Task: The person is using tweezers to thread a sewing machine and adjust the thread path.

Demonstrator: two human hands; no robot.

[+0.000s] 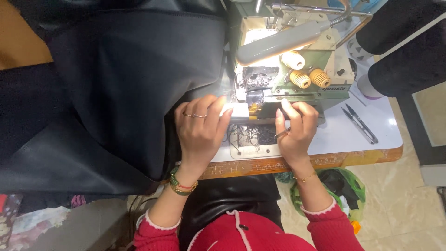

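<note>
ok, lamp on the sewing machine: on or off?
On. The lamp throws a bright glow onto the sewing machine body right beneath it.

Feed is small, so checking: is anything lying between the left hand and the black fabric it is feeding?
Nothing visible: the left hand rests directly on the black fabric, beside the sewing machine.

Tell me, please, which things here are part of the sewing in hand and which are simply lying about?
In use: black fabric, sewing machine, left hand, right hand.
Lying about: thread snips, green bag on the floor.
</note>
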